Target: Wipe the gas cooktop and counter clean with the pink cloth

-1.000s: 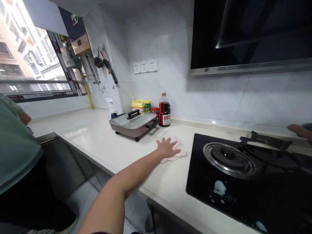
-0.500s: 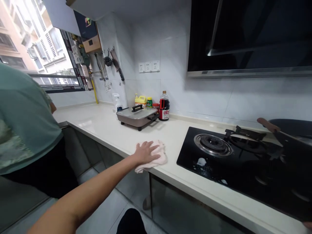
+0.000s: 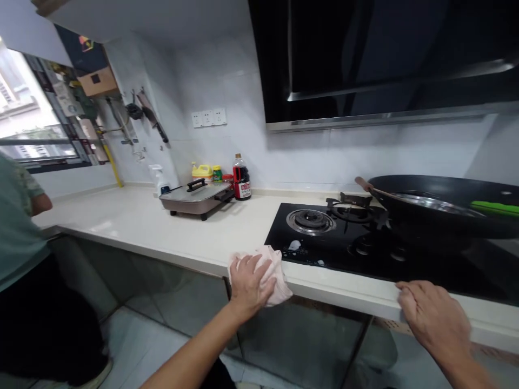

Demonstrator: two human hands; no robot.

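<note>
My left hand (image 3: 248, 281) is over a pale pink cloth (image 3: 275, 273), gripping it at the counter's front edge. Part of the cloth hangs past that edge. To the right, my right hand (image 3: 436, 316) rests on the front edge of the white counter (image 3: 344, 289), holding nothing, its fingers stretched out. Just beyond both hands lies the black glass gas stove (image 3: 336, 251). White foam (image 3: 294, 245) and small droplets sit on the stove's left front corner, near the cloth.
A wide black wok (image 3: 430, 216) with a wooden handle stands on the stove's right side. Farther left are a lidded electric pan (image 3: 197, 201), a soy sauce bottle (image 3: 242, 178) and a spray bottle (image 3: 159, 178). A person in green (image 3: 18, 216) stands at far left. A range hood (image 3: 365, 65) hangs above.
The view has swung right. My left hand has drawn the cloth along the counter toward the stove and the front edge. My right hand, barely visible before, now shows on the counter edge.
</note>
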